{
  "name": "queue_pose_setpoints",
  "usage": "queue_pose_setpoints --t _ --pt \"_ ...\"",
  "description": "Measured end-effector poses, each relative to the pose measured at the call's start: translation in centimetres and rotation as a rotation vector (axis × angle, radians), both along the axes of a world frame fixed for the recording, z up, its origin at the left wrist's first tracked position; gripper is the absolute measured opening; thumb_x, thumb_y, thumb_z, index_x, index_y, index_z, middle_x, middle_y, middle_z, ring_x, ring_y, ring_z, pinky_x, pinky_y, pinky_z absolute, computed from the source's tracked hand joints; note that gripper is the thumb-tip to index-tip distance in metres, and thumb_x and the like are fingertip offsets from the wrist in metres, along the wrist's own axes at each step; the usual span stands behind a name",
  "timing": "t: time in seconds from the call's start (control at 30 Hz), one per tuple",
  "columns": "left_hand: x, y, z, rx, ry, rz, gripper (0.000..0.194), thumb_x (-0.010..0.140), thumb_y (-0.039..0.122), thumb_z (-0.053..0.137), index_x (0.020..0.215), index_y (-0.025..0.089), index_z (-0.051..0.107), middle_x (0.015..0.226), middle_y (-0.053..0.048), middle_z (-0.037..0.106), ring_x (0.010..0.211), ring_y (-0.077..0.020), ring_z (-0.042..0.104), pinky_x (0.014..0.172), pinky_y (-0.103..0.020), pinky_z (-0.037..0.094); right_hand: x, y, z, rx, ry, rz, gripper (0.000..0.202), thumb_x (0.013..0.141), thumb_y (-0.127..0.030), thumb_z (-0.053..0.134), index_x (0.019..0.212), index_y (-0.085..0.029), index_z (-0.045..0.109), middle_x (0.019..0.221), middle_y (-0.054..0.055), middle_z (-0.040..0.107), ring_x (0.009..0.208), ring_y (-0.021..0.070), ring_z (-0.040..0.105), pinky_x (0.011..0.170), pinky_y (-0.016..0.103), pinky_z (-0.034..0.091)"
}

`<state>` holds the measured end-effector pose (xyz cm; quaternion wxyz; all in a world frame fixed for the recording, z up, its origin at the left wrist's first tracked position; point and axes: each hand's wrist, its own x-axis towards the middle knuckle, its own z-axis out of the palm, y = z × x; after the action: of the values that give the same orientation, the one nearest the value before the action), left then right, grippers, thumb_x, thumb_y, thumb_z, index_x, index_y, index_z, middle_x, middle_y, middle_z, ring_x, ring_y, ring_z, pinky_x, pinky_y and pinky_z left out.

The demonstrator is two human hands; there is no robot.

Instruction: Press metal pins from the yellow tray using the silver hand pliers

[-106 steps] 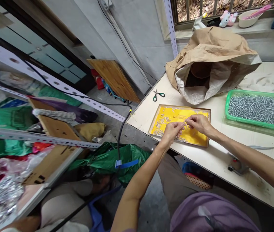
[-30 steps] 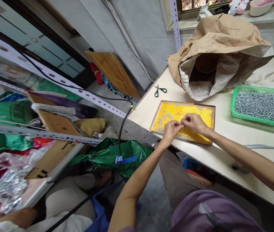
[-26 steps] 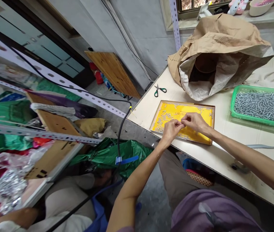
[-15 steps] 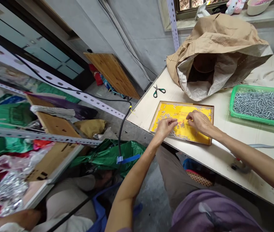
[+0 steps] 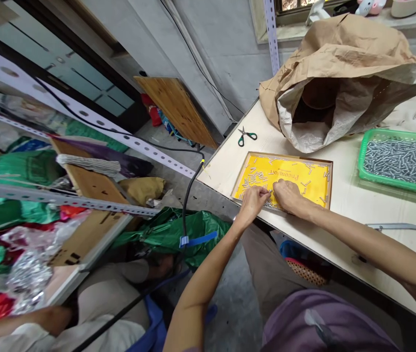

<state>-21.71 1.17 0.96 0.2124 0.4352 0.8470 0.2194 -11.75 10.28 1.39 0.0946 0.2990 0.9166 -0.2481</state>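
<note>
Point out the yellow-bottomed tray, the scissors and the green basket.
Yellow-bottomed tray [image 5: 317, 182]: head view, on its bare yellow bottom.
Scissors [image 5: 244, 134]: head view, near the pivot, between blades and handles.
Green basket [image 5: 394, 184]: head view, on its near side wall.

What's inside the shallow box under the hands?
Small metal pieces lie scattered over the yellow bottom of the box, thickest toward the left. Whatever lies directly beneath the left hand and right hand is covered.

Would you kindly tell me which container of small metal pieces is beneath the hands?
The shallow, yellow-bottomed tray, where the left hand and right hand are; the green basket stands apart to the right.
</note>
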Motion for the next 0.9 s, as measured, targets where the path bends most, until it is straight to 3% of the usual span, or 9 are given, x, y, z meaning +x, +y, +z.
queue_pose_setpoints --t 0.27,0.4,0.47,0.67,0.9 --pt "0.2 -0.4 0.1 0.059 -0.009 -0.048 0.012 0.079 0.013 0.071 0.089 0.015 0.076 0.087 -0.007 0.075 0.079 -0.0172 0.068 0.078 -0.028 0.05 1.2 0.3 0.3 -0.034 0.142 -0.094 0.022 0.084 -0.008 0.053 0.094 -0.013 0.072 0.094 0.015 0.073 0.088 0.0244 0.068 0.071 0.03 0.047" --pt "0.8 0.3 0.7 0.148 -0.029 -0.051 0.005 0.078 0.018 0.074 0.08 0.015 0.074 0.082 -0.005 0.073 0.074 -0.0153 0.065 0.071 -0.026 0.047 2.0 1.5 1.2 -0.081 0.272 -0.099 0.019 0.085 -0.013 0.055 0.089 -0.017 0.072 0.087 0.005 0.074 0.079 0.0163 0.067 0.069 0.025 0.046" --pt "1.0 0.7 1.1 0.185 -0.026 -0.041 0.011 0.079 0.023 0.073 0.073 0.015 0.072 0.076 -0.003 0.071 0.07 -0.0143 0.063 0.068 -0.025 0.046 2.1 2.0 1.5 -0.118 0.363 -0.132 0.017 0.082 -0.013 0.057 0.086 -0.017 0.072 0.084 0.003 0.074 0.075 0.0145 0.066 0.068 0.024 0.046" --pt "1.0 1.6 2.3 0.143 -0.112 -0.037 0.014 0.081 0.023 0.068 0.07 0.014 0.071 0.07 -0.001 0.071 0.066 -0.0131 0.063 0.064 -0.022 0.043 2.5 2.6 1.1 -0.277 0.636 -0.272 0.015 0.07 -0.006 0.058 0.067 -0.017 0.069 0.067 -0.001 0.07 0.063 0.0125 0.062 0.059 0.022 0.043" --pt "1.7 1.9 2.0 0.116 -0.063 -0.102 0.009 0.079 0.016 0.067 0.071 0.014 0.071 0.07 -0.002 0.07 0.067 -0.0129 0.062 0.065 -0.022 0.043 3.5 2.2 1.2 -0.244 0.626 -0.239 0.015 0.073 -0.009 0.057 0.071 -0.015 0.071 0.071 0.002 0.071 0.065 0.0136 0.062 0.063 0.023 0.044"
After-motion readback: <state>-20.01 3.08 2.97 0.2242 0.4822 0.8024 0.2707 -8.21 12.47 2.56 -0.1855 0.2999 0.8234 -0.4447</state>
